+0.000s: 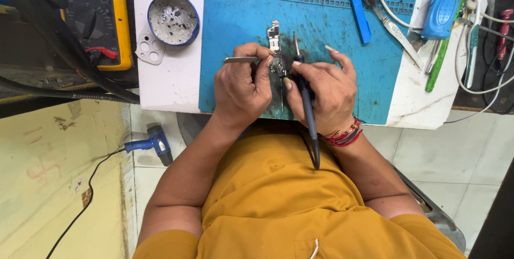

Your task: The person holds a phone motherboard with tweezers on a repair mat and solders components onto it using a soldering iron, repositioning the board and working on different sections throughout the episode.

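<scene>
Pinching metal tweezers [242,60], the left hand [242,85] steadies a small circuit board [276,50] on the blue work mat [342,61]; the right hand [324,93] grips a soldering iron [306,96] fingers closed. A tweezer slip could let the hot tip smear neighbouring contacts.

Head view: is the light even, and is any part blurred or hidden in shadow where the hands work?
Head view: the light is even and soft, with only a faint shadow under the left hand and right hand on the blue mat; the small circuit board and soldering iron are sharp; the multimeter at the left edge lies in darker shade; the edges bend slightly.
</scene>
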The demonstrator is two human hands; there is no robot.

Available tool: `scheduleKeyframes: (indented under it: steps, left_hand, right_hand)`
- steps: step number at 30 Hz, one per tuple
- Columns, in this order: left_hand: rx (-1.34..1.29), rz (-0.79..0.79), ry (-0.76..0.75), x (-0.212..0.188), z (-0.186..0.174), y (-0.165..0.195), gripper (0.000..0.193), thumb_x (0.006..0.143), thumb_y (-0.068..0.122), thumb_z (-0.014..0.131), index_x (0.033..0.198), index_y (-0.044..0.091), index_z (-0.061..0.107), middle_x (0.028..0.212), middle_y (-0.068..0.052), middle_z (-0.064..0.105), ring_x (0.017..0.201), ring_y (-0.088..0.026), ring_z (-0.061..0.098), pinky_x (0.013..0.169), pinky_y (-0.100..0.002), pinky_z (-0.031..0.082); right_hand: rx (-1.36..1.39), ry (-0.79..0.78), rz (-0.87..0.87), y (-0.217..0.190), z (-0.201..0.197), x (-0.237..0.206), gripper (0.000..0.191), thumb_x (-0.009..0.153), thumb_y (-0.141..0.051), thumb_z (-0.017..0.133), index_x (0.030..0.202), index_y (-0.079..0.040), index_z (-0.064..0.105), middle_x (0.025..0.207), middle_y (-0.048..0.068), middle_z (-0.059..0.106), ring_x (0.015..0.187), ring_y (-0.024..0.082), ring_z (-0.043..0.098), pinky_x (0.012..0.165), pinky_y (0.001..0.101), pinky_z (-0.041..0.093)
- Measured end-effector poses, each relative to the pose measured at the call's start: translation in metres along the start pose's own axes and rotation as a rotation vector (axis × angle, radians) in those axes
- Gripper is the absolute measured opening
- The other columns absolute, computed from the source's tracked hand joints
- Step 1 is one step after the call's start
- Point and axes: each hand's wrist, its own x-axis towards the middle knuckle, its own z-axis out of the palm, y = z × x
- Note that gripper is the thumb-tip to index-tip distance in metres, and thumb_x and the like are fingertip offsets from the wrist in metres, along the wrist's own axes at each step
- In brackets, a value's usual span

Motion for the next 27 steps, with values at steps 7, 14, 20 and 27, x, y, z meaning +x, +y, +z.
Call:
scheduleKeyframes:
  steps: [7, 14, 20, 27]
  left_hand:
    - [-0.165, -0.159, -0.015, 0.002, -0.003, 0.003, 0.017, 0.103, 0.002, 0.066, 0.114, 0.005, 0.052, 0.101, -0.006, 0.073, 0.069, -0.015, 0.068, 0.063, -0.031, 0.055]
    - [-0.198, -0.185, -0.014, 0.001, -0.002, 0.0, 0.015, 0.108, 0.002, 0.06, 0.119, 0.005, 0.05, 0.098, -0.008, 0.072, 0.075, -0.015, 0.071, 0.068, -0.029, 0.057]
    - [-0.158, -0.149, -0.015, 0.002, -0.002, -0.001, 0.015, 0.107, 0.002, 0.061, 0.118, 0.004, 0.051, 0.096, -0.009, 0.069, 0.075, -0.019, 0.071, 0.068, -0.031, 0.057]
    - [-0.136, -0.152, -0.018, 0.002, -0.002, -0.001, 0.015, 0.106, 0.001, 0.062, 0.116, 0.004, 0.051, 0.094, -0.009, 0.066, 0.071, -0.018, 0.069, 0.064, -0.031, 0.056]
  right_hand:
    - [0.265, 0.171, 0.278, -0.001, 0.001, -0.005, 0.033, 0.095, -0.017, 0.076, 0.116, 0.002, 0.059, 0.089, 0.01, 0.069, 0.079, 0.028, 0.068, 0.079, 0.0358, 0.053]
    - [0.271, 0.17, 0.136, 0.009, 0.002, -0.019, 0.012, 0.102, -0.011, 0.069, 0.103, 0.001, 0.069, 0.086, 0.013, 0.069, 0.065, 0.026, 0.06, 0.064, 0.0365, 0.045]
    - [0.31, 0.114, 0.135, 0.01, 0.002, -0.02, 0.006, 0.105, -0.007, 0.066, 0.102, -0.001, 0.068, 0.087, 0.012, 0.069, 0.07, 0.026, 0.064, 0.061, 0.0328, 0.047]
    - [0.324, 0.105, 0.136, 0.008, 0.001, -0.016, 0.005, 0.102, -0.004, 0.068, 0.1, 0.0, 0.068, 0.084, 0.012, 0.068, 0.067, 0.025, 0.062, 0.064, 0.0346, 0.046]
